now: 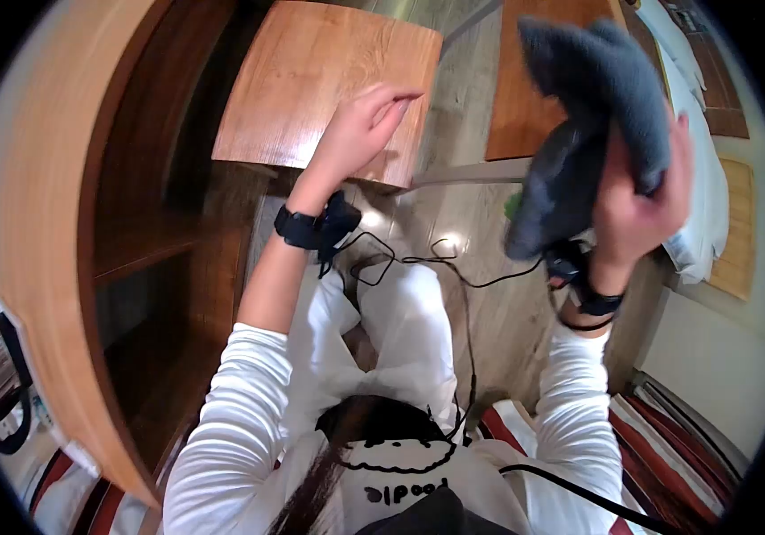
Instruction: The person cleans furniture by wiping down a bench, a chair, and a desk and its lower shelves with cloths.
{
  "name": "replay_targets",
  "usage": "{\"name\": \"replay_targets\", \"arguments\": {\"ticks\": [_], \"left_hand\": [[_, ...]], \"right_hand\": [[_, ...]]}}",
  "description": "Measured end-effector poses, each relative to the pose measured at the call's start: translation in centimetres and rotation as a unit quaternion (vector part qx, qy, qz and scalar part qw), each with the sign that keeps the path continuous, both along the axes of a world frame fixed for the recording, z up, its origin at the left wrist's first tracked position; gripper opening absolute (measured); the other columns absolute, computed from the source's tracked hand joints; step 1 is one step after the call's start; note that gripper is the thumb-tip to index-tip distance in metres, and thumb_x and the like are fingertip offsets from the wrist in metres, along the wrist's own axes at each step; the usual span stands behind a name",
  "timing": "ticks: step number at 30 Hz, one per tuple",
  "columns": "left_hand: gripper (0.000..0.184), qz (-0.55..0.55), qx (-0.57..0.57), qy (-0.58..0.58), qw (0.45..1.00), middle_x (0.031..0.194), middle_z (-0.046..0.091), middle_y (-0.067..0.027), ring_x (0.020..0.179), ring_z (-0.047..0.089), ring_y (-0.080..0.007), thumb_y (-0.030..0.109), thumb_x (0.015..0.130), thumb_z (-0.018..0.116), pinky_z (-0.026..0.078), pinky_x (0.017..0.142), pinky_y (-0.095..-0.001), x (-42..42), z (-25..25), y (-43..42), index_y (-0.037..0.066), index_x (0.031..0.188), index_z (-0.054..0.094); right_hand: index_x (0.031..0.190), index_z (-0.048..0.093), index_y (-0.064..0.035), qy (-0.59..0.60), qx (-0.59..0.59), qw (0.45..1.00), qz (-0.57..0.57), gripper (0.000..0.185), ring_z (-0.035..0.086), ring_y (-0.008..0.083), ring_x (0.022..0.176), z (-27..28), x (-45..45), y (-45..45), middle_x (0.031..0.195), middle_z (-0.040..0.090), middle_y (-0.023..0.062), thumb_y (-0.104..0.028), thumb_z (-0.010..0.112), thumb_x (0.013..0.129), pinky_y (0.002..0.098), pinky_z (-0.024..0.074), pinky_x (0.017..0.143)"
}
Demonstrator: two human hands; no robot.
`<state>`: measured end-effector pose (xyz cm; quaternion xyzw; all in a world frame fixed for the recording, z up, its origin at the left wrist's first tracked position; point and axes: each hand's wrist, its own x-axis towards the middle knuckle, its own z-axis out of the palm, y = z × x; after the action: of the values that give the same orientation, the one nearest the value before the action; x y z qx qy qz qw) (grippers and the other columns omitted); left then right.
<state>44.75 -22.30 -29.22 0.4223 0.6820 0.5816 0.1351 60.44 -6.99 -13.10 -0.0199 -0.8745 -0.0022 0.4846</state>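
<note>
"What's nearest on your feed?"
"I see a white shirt at bottom centre, then 2 black wrist straps."
"And the hands?"
"The left hand, upper centre, has its fingers close together; I can't tell whether the thumb meets them. The right hand, at right, looks blurred to me, with the grey cloth pinched between thumb and fingers, hanging upper right."
"Farther off?"
"A wooden stool, upper centre, behind the left hand; I can't tell if they touch. White bedding lies far right."
</note>
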Motion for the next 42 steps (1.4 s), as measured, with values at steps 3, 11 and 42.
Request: {"name": "replay_targets", "arguments": {"ticks": [3,11,42], "left_hand": [[0.021,-0.013,0.070,0.112,0.991,0.096,0.061,-0.0085,0.091,0.057,-0.0154,0.008,0.085,0.047,0.043,0.078,-0.0248,-1.4,-2.6,1.7,0.002,0.101,0.058],[0.018,-0.017,0.166,0.198,0.966,0.087,0.059,-0.0105,0.078,0.057,-0.0163,0.001,0.080,0.052,0.045,0.069,-0.0224,-1.1,-5.8,2.3,0.002,0.096,0.060],[0.022,-0.021,0.059,-0.015,0.998,0.086,0.061,-0.0075,0.075,0.054,-0.0093,0.010,0.088,0.045,0.044,0.071,-0.0216,-2.3,-2.4,3.0,-0.003,0.101,0.057]], "right_hand": [[0.084,0.060,-0.0022,0.070,0.039,0.997,0.009,0.028,0.057,0.0208,0.077,-2.1,0.1,1.7,0.081,0.059,0.0073,-0.015,0.071,0.062,0.0311,0.0418,0.080],[0.085,0.061,-0.0028,0.112,0.039,0.982,0.146,0.021,0.057,0.0262,0.072,-3.2,-1.2,3.9,0.074,0.060,0.0081,-0.014,0.062,0.067,0.0382,0.0420,0.078],[0.080,0.057,-0.0096,-0.076,0.307,0.934,0.167,0.020,0.056,0.0144,0.093,-22.3,-3.8,8.4,0.091,0.058,0.0012,-0.025,0.059,0.067,0.0284,0.0362,0.087]]}}
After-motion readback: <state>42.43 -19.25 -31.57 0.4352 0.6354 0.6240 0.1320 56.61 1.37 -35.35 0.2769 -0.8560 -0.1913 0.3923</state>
